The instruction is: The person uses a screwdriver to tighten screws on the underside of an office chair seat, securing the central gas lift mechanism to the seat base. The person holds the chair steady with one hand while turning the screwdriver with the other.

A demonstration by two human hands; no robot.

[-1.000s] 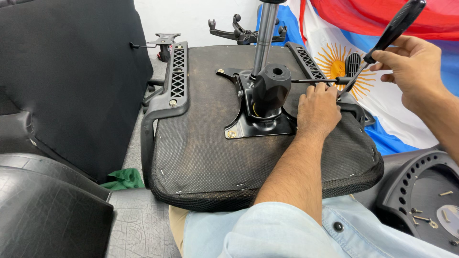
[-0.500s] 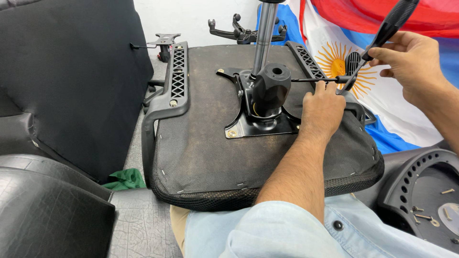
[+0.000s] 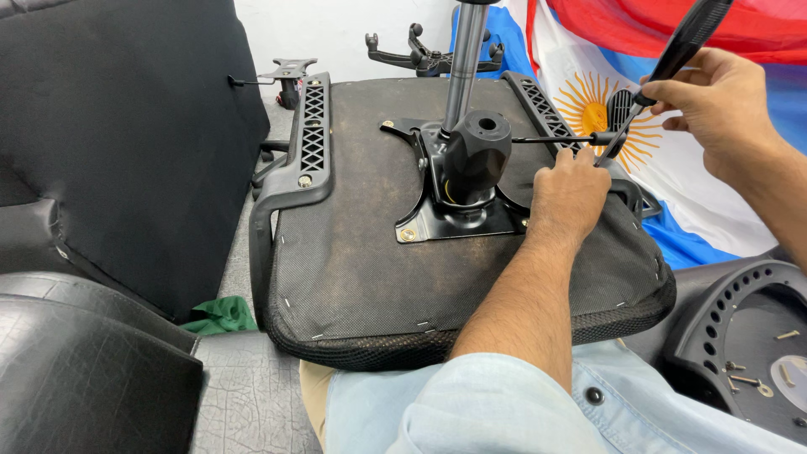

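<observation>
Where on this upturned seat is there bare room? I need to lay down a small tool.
The widest free patch of the seat underside lies between the left armrest bracket and the metal mechanism plate, down to the near edge. It is crowded on the right: the left hand rests there, and the right hand holds a black lever handle.

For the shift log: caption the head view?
Left hand steadies upturned chair seat; right hand holds black lever handle.

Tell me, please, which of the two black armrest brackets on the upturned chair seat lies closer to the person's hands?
The far-side bracket, beside the sun-patterned flag. The left hand and right hand are by it; the other bracket lies across the seat, untouched.
</observation>
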